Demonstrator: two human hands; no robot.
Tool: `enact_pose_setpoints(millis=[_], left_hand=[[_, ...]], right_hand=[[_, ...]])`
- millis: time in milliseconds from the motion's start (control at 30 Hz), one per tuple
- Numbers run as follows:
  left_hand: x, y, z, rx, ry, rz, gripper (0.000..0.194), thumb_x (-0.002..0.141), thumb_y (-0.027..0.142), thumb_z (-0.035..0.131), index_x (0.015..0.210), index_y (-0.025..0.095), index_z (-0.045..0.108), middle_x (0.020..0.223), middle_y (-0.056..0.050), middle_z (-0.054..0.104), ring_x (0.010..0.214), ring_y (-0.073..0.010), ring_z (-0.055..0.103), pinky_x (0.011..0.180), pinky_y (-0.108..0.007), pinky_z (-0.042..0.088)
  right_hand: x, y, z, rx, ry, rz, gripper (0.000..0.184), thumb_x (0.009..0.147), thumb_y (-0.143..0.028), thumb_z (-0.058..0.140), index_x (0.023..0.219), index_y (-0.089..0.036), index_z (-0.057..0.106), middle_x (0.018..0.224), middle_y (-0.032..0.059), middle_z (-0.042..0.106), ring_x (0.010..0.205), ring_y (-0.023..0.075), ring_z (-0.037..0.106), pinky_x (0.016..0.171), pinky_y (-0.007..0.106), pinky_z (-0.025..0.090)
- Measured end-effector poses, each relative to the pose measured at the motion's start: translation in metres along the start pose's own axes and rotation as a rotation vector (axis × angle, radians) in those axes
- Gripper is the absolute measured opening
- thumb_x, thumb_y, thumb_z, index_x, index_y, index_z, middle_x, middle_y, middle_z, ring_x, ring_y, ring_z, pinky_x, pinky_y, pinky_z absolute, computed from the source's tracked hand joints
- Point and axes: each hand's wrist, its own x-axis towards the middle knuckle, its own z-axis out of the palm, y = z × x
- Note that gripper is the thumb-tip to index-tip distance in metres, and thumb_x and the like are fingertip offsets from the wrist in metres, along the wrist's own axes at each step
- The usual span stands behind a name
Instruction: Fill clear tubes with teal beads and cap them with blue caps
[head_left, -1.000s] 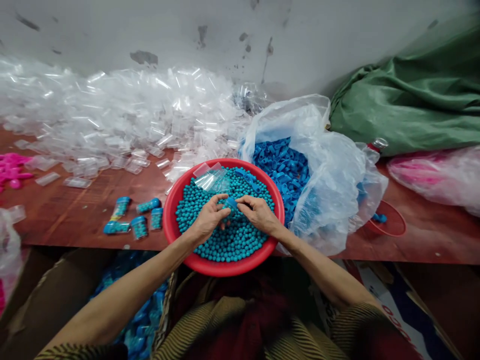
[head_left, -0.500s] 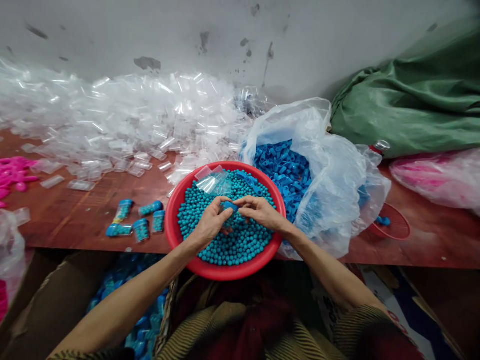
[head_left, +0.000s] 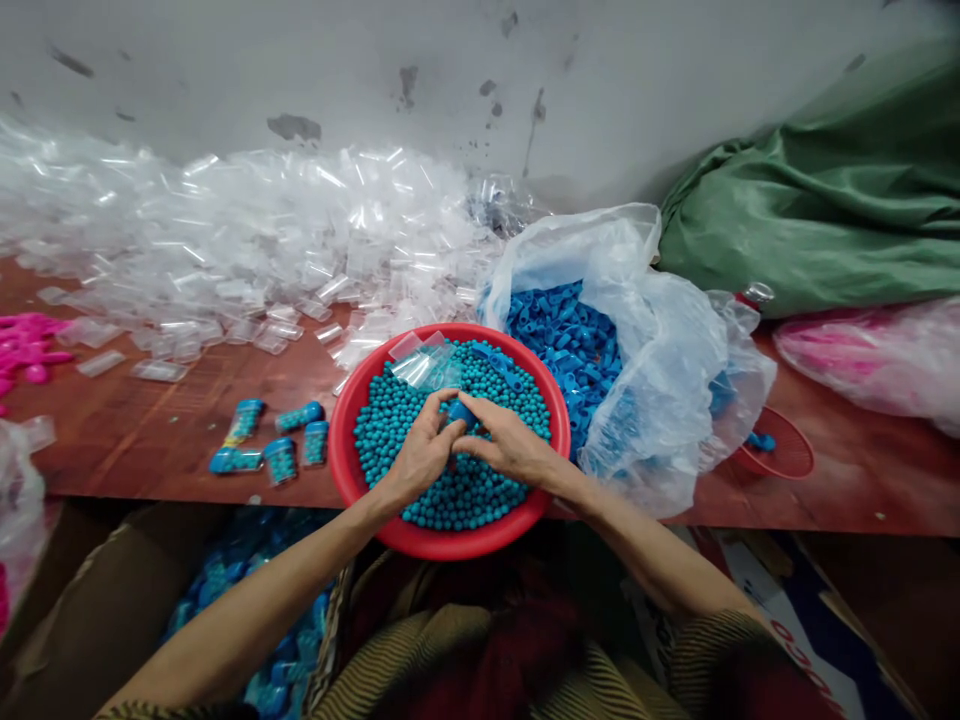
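Observation:
Over a red basin (head_left: 347, 480) of teal beads (head_left: 461, 510), my left hand (head_left: 421, 448) is closed round a small bottle, whose body is mostly hidden by the fingers. Its blue cap (head_left: 460, 412) shows between both hands. My right hand (head_left: 508, 440) has its fingers and thumb closed on that cap from the right. Several clear plastic tubes (head_left: 420, 362) lie on the beads at the back of the basin, and a few blue caps (head_left: 504, 365) rest near its far right rim.
Loose clear tubes (head_left: 247, 230) are heaped along the wall. Bead-filled bottles (head_left: 280, 460) lie left of the basin. To its right sit a plastic bag (head_left: 660, 350) of blue caps, a red mesh basket (head_left: 795, 455) and a green sack (head_left: 817, 220). Below the table's left edge stands a box of blue-capped bottles (head_left: 289, 650).
My right hand has moved slightly left and its fingers have come over the cap, with the thumb lower. My left hand keeps its hold. The view has shifted a little.

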Motion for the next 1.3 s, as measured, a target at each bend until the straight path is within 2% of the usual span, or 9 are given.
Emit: enact_pose_setpoints(millis=[67, 133, 400, 633, 767, 967, 1067, 1200, 1300], left_hand=[[-0.001, 0.002, 0.002, -0.020, 0.022, 0.052, 0.041, 0.080, 0.030, 0.052, 0.119, 0.021, 0.043, 0.068, 0.005, 0.043, 0.055, -0.0073, 0.040, 0.053, -0.019, 0.037], [-0.001, 0.004, 0.003, -0.029, 0.011, 0.094, 0.038, 0.079, 0.029, 0.052, 0.116, 0.019, 0.046, 0.073, 0.004, 0.047, 0.061, -0.0084, 0.042, 0.060, -0.020, 0.039], [-0.009, 0.005, 0.011, -0.045, 0.070, 0.109, 0.019, 0.079, 0.030, 0.051, 0.095, 0.019, 0.049, 0.077, 0.003, 0.049, 0.070, -0.0107, 0.046, 0.068, -0.022, 0.040], [-0.004, -0.008, 0.005, 0.302, 0.117, 0.160, 0.012, 0.080, 0.022, 0.043, 0.092, 0.020, 0.048, 0.079, 0.000, 0.052, 0.072, -0.0141, 0.048, 0.069, -0.026, 0.040], [-0.013, -0.004, -0.028, 0.593, 0.108, 0.131, 0.023, 0.083, 0.030, 0.043, 0.103, 0.020, 0.050, 0.073, 0.000, 0.056, 0.065, -0.0165, 0.052, 0.063, -0.027, 0.038], [-0.025, 0.006, -0.118, 1.089, 0.434, 0.022, 0.041, 0.085, 0.039, 0.038, 0.119, 0.018, 0.049, 0.076, -0.006, 0.060, 0.071, -0.0242, 0.058, 0.064, -0.031, 0.039], [-0.019, 0.004, -0.144, 1.292, 0.533, -0.074, 0.044, 0.085, 0.037, 0.039, 0.121, 0.015, 0.050, 0.091, -0.015, 0.062, 0.083, -0.0306, 0.059, 0.068, -0.036, 0.041], [-0.010, 0.001, -0.124, 1.380, 0.558, 0.136, 0.042, 0.086, 0.032, 0.038, 0.121, 0.012, 0.051, 0.105, -0.018, 0.059, 0.096, -0.0310, 0.056, 0.078, -0.039, 0.043], [-0.004, 0.000, -0.084, 1.233, 0.280, 0.269, 0.035, 0.087, 0.029, 0.039, 0.116, 0.016, 0.054, 0.101, -0.012, 0.061, 0.093, -0.0264, 0.058, 0.080, -0.035, 0.044]], right_hand=[[-0.003, -0.005, 0.006, -0.087, -0.045, -0.036, 0.087, 0.072, -0.039, 0.069, 0.141, -0.011, 0.024, 0.131, 0.0206, 0.043, 0.120, 0.0304, 0.046, 0.093, 0.044, 0.044], [-0.006, -0.010, 0.012, -0.175, -0.026, 0.000, 0.099, 0.069, -0.040, 0.070, 0.144, -0.011, 0.013, 0.132, 0.0223, 0.039, 0.116, 0.0323, 0.049, 0.088, 0.045, 0.048], [-0.009, -0.020, 0.022, -0.481, 0.044, -0.001, 0.089, 0.072, -0.042, 0.061, 0.142, -0.009, 0.016, 0.109, 0.0177, 0.050, 0.087, 0.0288, 0.058, 0.063, 0.038, 0.051], [-0.007, -0.020, 0.026, -0.420, -0.100, 0.057, 0.090, 0.077, -0.041, 0.057, 0.145, -0.014, 0.005, 0.124, 0.0192, 0.044, 0.089, 0.0258, 0.060, 0.068, 0.036, 0.051], [-0.008, -0.011, 0.025, -0.301, -0.199, 0.011, 0.095, 0.078, -0.048, 0.060, 0.146, -0.018, 0.001, 0.136, 0.0190, 0.037, 0.105, 0.0282, 0.056, 0.080, 0.039, 0.049], [0.005, 0.010, 0.003, -0.412, -0.147, 0.087, 0.042, 0.089, -0.033, 0.050, 0.128, -0.018, 0.045, 0.114, 0.0109, 0.057, 0.105, 0.0224, 0.057, 0.086, 0.035, 0.047], [0.026, 0.014, -0.005, -0.594, -0.110, 0.093, 0.035, 0.088, -0.027, 0.050, 0.123, -0.019, 0.048, 0.116, 0.0114, 0.055, 0.098, 0.0218, 0.058, 0.077, 0.032, 0.049], [0.060, 0.017, -0.005, -0.779, -0.102, 0.039, 0.040, 0.085, -0.023, 0.054, 0.123, -0.018, 0.045, 0.125, 0.0150, 0.048, 0.099, 0.0252, 0.056, 0.071, 0.034, 0.050], [0.072, 0.021, -0.001, -0.825, -0.164, 0.014, 0.025, 0.090, -0.019, 0.043, 0.113, -0.016, 0.050, 0.110, 0.0132, 0.056, 0.090, 0.0234, 0.058, 0.069, 0.033, 0.048]])
